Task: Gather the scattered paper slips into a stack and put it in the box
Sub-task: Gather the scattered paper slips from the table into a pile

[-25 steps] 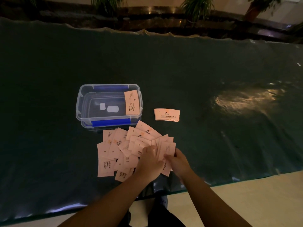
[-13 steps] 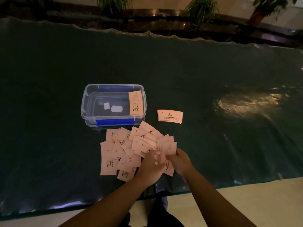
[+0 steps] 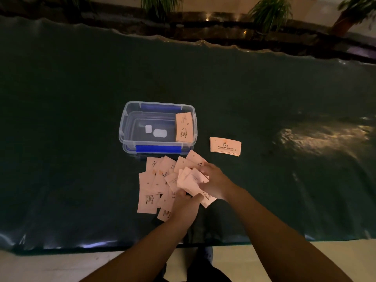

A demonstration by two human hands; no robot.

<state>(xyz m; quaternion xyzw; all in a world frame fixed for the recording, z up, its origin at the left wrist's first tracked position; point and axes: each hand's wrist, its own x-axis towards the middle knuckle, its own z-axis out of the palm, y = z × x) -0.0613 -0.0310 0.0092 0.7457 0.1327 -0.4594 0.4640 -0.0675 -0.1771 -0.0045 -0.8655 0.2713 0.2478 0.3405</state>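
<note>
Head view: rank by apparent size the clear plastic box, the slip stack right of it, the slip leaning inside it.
1. Clear plastic box with blue latches: largest.
2. Neat stack of pale paper slips on the table.
3. Single pale slip leaning on the box's right wall.
Items 2 and 3 look close in size, so that order is unsure.

Under my fingers [image 3: 200,197]: paper slips [image 3: 154,180], pale pink with black cup logos and print. Box [image 3: 122,127], clear plastic with blue latches, one pink slip in the box [image 3: 184,127]. Separate stack [image 3: 225,146], pale pink, dark print. Tabletop [image 3: 81,78], glossy dark green.
</note>
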